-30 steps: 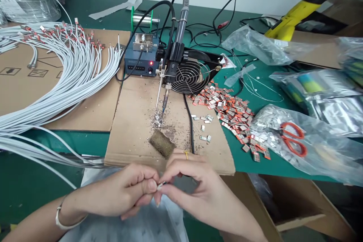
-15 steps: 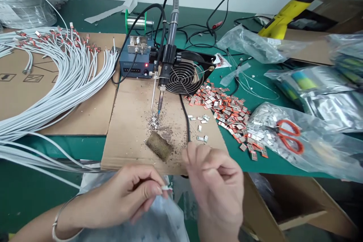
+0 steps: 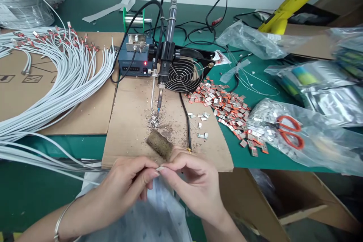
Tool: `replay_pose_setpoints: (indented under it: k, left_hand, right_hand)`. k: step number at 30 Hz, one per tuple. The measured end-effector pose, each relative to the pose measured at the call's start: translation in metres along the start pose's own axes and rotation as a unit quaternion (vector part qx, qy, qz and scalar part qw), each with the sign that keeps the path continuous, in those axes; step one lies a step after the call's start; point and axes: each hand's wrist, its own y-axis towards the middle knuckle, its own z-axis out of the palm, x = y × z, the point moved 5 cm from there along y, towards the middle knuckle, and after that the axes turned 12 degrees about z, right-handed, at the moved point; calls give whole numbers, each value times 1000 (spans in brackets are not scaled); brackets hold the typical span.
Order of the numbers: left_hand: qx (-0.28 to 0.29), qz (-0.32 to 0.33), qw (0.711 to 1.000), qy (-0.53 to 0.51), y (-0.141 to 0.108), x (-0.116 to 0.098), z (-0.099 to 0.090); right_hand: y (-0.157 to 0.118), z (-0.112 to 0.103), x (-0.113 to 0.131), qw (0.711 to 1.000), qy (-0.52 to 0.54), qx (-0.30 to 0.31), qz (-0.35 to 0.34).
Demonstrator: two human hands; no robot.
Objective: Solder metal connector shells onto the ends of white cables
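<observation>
My left hand (image 3: pixel 127 183) is closed in a pinch on the end of a thin white cable (image 3: pixel 158 169), of which only a small bit shows between the fingertips. From the other side my right hand (image 3: pixel 195 181) pinches at the same tip, its thumb and forefinger meeting those of the left. Fingers cover most of the wire end. Just beyond the hands lies a brown sponge (image 3: pixel 159 144). Above it a soldering iron (image 3: pixel 167 56) is clamped upright in a stand, tip down beside a thin solder feed tube (image 3: pixel 153 94) and a heap of solder bits (image 3: pixel 153 121).
Bundled white cables (image 3: pixel 70 87) spread over the left side. A pile of orange-and-metal USB connectors (image 3: pixel 231 111) lies right, near small metal pieces (image 3: pixel 200 125) and orange-handled scissors (image 3: pixel 289 132) on a plastic bag. Behind are a fan (image 3: pixel 184 75), a blue control box (image 3: pixel 133 68) and a solder spool (image 3: pixel 134 20).
My right hand has moved left and down to meet my left hand at the cable end. My left hand has risen slightly, and the view has shifted a little.
</observation>
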Motion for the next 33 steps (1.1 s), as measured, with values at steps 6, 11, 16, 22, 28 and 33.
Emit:
replay_pose_setpoints:
  k: [6, 11, 16, 22, 28, 33]
  left_hand:
    - [-63, -85, 965, -241, 6, -1, 14]
    - [-38, -117, 943, -310, 3, -2, 16]
    - [-34, -128, 939, -317, -2, 1, 11]
    - [-13, -129, 957, -259, -2, 2, 9]
    - [-21, -143, 958, -247, -2, 8, 10]
    - [-37, -154, 958, -240, -1, 11, 11]
  right_hand:
    - [-10, 12, -13, 986, 107, -121, -41]
    - [-5, -3, -18, 967, 229, -113, 7]
    - [0, -10, -8, 997, 61, -14, 49]
    - [1, -1, 1, 1000, 7, -2, 30]
    - [0, 1, 0, 1000, -26, -12, 5]
    - [-12, 3, 13, 984, -115, -47, -127]
